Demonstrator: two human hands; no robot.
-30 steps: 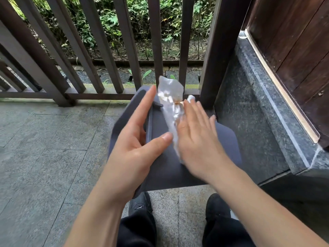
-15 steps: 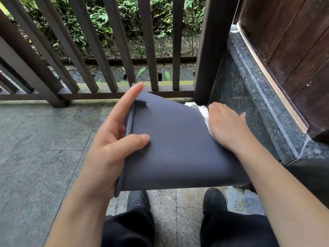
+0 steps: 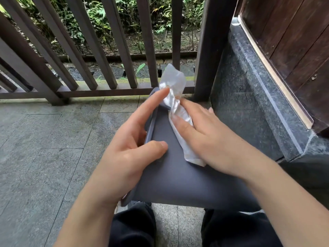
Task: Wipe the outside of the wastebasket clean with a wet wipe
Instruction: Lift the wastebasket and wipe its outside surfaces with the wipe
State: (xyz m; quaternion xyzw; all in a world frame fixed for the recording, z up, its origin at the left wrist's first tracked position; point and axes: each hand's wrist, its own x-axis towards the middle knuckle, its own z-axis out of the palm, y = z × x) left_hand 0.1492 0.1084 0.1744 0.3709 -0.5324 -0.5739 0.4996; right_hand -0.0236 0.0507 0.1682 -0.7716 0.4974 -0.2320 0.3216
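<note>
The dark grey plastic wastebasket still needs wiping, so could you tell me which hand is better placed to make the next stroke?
Right. The right hand already presses the crumpled white wet wipe flat against the dark grey plastic wastebasket, while the left hand steadies its rim.

Grey stone floor (image 3: 44, 148); dark wooden railing (image 3: 99, 50) at 12 o'clock, green plants (image 3: 99, 16) behind; granite ledge (image 3: 258, 90) and wooden door (image 3: 293, 41) at 2 o'clock

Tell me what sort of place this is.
Probably an outdoor porch or balcony at ground level: a dark slatted railing with green plants growing just beyond it, grey stone floor tiles, and a wooden door above a stone ledge.
</note>
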